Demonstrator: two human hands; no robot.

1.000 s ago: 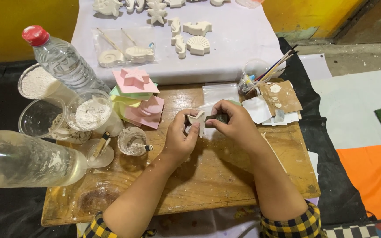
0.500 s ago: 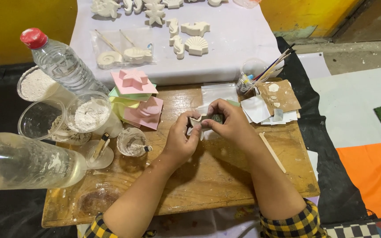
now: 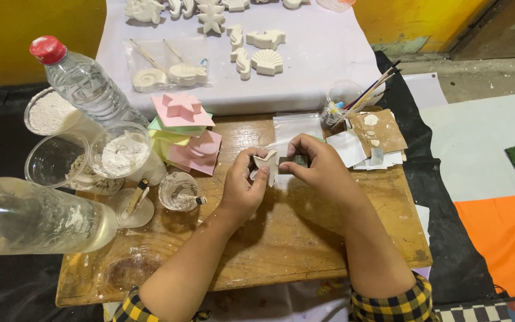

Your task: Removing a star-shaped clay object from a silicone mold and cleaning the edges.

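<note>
Left hand [image 3: 242, 188] grips a small white plaster figure [image 3: 265, 162] above the wooden board [image 3: 305, 250]; right hand [image 3: 317, 164] presses a dark abrasive piece [image 3: 298, 160] against it; pink moulds [image 3: 187, 128] stand to the left, just beside powder cups [image 3: 123, 152]; brushes [image 3: 365, 92] rest in a clear cup at upper right.

We see a matt white plaster piece [image 3: 266, 161] above the rough, stained wooden board [image 3: 305, 238], clear glossy plastic bottles [image 3: 87, 83] left.

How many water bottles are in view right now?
2. One upright clear bottle with a red cap stands at the back left by the cups of white powder. The other clear bottle lies at the left edge, partly cut off by the frame.
</note>
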